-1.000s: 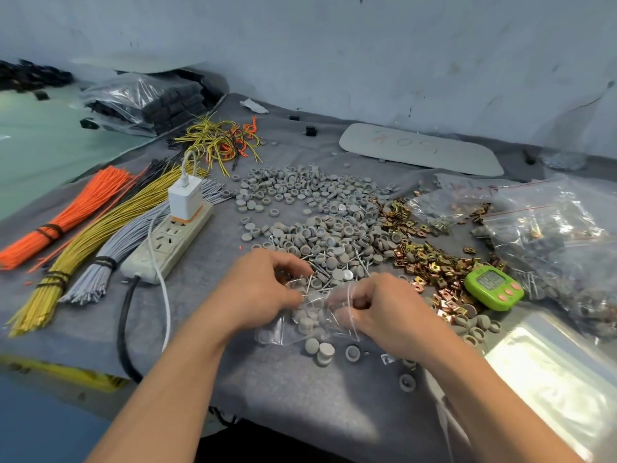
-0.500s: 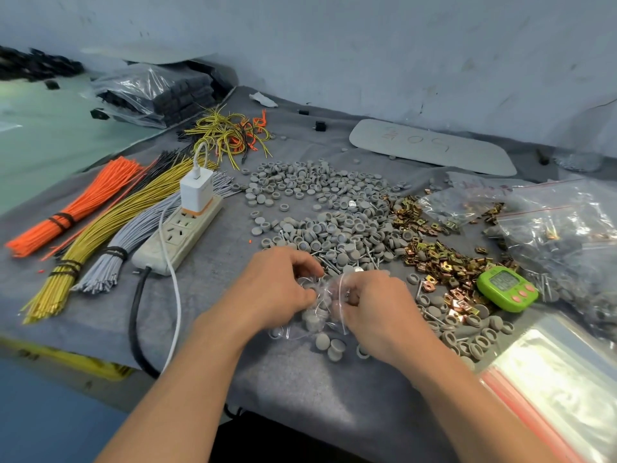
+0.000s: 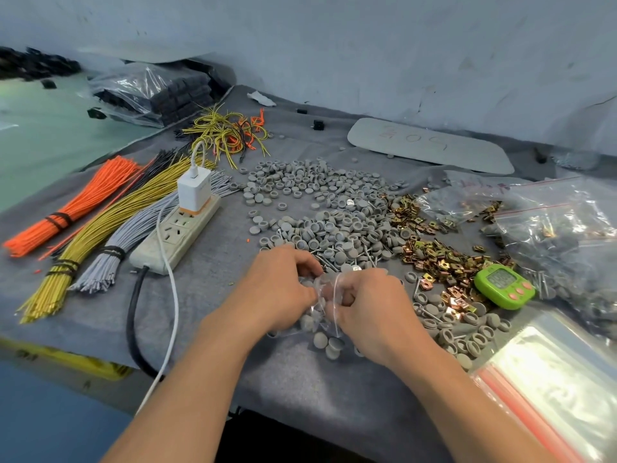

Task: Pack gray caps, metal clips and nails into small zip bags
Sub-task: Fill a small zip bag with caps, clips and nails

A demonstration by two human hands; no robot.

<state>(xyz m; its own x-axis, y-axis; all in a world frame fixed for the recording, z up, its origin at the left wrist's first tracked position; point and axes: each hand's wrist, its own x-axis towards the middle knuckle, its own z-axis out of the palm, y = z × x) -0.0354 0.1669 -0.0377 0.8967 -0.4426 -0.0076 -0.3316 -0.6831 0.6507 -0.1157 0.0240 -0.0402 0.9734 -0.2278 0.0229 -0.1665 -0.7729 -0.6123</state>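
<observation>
Bright, even, cool-toned light from overhead; only faint, soft shadows beside the power strip (image 3: 177, 235) and wire bundles (image 3: 100, 227). White glare on the stack of zip bags (image 3: 561, 396) at lower right and on the large filled bags (image 3: 561, 228). Sharp at centre, softer toward the corners, with the desk (image 3: 293, 379) edge bowed by wide-angle distortion. Hard to read: the small zip bag (image 3: 325, 295), clear plastic against clutter.

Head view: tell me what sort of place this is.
Probably a small-parts packing workbench: loose piles of gray caps and metal clips, tied wire bundles, and a stack of flat zip bags at the near right.
</observation>
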